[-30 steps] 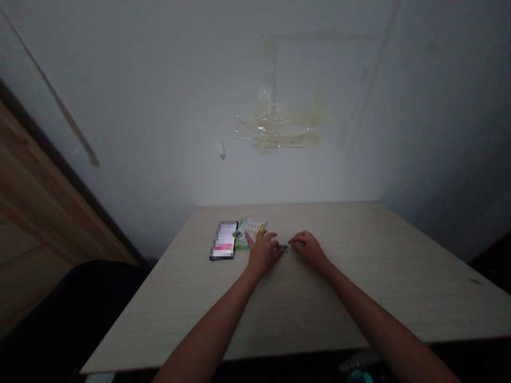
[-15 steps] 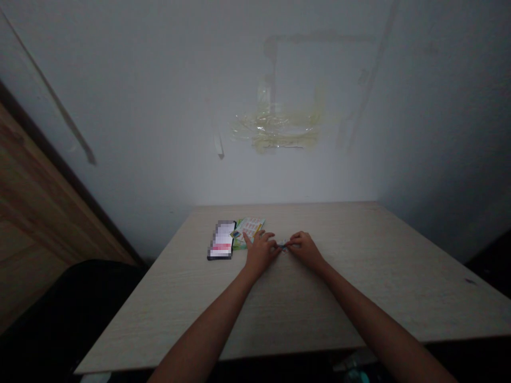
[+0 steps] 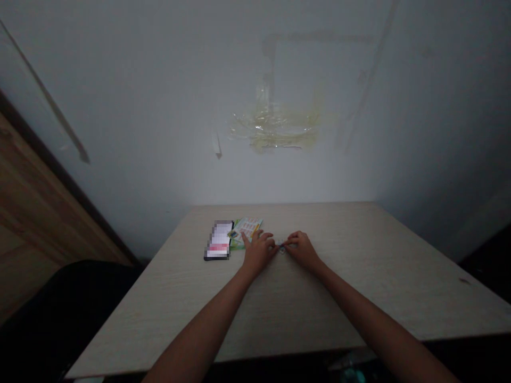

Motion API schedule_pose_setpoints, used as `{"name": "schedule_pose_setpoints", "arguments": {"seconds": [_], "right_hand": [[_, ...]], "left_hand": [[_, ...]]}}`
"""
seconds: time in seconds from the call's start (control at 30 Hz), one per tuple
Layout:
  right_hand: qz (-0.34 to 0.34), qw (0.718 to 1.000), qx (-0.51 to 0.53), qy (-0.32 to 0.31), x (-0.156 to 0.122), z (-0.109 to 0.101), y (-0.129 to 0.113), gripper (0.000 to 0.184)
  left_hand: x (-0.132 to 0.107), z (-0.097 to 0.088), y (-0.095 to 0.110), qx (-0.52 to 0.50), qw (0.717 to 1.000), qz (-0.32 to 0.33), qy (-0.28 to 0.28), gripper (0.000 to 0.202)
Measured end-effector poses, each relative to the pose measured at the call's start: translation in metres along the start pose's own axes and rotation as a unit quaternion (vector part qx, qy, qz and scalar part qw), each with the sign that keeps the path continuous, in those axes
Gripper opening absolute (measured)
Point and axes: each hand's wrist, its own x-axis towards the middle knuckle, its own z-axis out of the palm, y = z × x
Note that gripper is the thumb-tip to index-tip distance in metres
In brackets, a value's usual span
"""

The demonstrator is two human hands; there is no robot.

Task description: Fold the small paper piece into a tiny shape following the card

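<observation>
A tiny bluish thing with a pale, clear-looking part lies between my two hands, low over the table; it is too small to name. From the left, my left hand pinches at it with thumb and forefinger, its other fingers spread toward a printed green and white leaflet. On the opposite side my right hand has its fingertips closed on the same small thing. Both hands rest close to the tabletop, their fingertips almost meeting.
A phone with a lit, blurred screen lies left of the leaflet. The pale wooden table meets a wall with old clear tape on it. A dark rounded shape stands at the left, before wooden panelling.
The whole view has shifted slightly, so things sit a little farther left. Both hands keep nearly the same pose around the small bluish thing.
</observation>
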Motion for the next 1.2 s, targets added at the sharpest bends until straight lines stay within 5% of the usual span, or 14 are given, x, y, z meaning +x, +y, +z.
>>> {"name": "schedule_pose_setpoints", "arguments": {"seconds": [1.2], "right_hand": [[-0.012,0.999,-0.021,0.029,-0.0004,0.0067,0.0013,0.015]], "left_hand": [[-0.0003,0.0046,-0.0073,-0.02,0.999,0.028,-0.043,0.024]]}}
